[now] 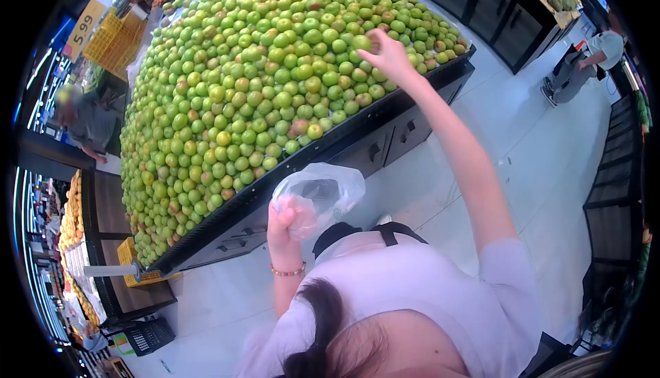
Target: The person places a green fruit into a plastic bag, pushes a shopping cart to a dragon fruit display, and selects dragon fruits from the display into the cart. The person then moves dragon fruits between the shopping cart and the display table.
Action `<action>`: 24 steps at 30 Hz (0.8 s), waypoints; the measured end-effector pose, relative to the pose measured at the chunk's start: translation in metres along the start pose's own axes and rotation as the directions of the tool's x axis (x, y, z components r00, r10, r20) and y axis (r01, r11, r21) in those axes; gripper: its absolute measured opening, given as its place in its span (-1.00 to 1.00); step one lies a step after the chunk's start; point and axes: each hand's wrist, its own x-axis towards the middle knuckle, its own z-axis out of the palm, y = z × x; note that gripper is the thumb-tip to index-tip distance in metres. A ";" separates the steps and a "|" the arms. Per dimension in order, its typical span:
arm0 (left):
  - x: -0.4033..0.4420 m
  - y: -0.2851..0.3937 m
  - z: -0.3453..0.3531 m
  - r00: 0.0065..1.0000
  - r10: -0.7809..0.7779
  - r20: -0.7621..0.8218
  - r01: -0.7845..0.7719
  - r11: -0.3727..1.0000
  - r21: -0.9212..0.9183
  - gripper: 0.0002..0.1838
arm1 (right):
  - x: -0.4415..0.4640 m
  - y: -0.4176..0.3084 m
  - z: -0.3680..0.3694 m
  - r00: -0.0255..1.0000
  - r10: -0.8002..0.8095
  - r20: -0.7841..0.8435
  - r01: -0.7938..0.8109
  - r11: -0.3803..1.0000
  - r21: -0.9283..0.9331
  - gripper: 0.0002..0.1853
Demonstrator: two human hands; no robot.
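A large slanted heap of round green fruit (234, 96), some with a reddish blush, fills the display stand in front of me; they look like plums. My right hand (389, 58) reaches over the near right part of the heap. Its thumb and fingers are curled around one green fruit (361, 43) at the surface. Close to my body, my left hand (283, 218) grips a clear plastic bag (337, 189) below the stand's edge. The bag's mouth hangs wide; whether anything lies inside is unclear. A beaded bracelet (289, 269) circles my left wrist.
The stand's black rim (275, 173) runs between me and the fruit. A price sign (85, 27) reading 5.99 and a yellow crate (115, 42) are at upper left. A black basket (150, 337) sits on the floor. One person (584, 65) stands at right, another (89, 120) at left.
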 end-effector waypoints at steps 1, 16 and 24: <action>0.006 -0.007 0.010 1.000 -0.008 -0.006 0.008 1.000 0.018 -0.73 | 0.016 0.012 0.019 0.999 -0.031 -0.022 0.031 1.000 -0.004 -0.55; 0.197 -0.141 0.157 0.415 -0.591 0.692 0.692 0.699 0.181 -0.67 | -0.118 0.112 -0.142 0.951 0.180 -0.253 -0.213 0.971 -0.110 -0.57; 0.203 -0.258 0.318 -0.473 -0.369 0.800 0.603 0.526 0.599 -0.76 | -0.553 -0.036 -0.200 -0.145 -0.253 -0.957 -0.854 -0.456 0.250 -0.52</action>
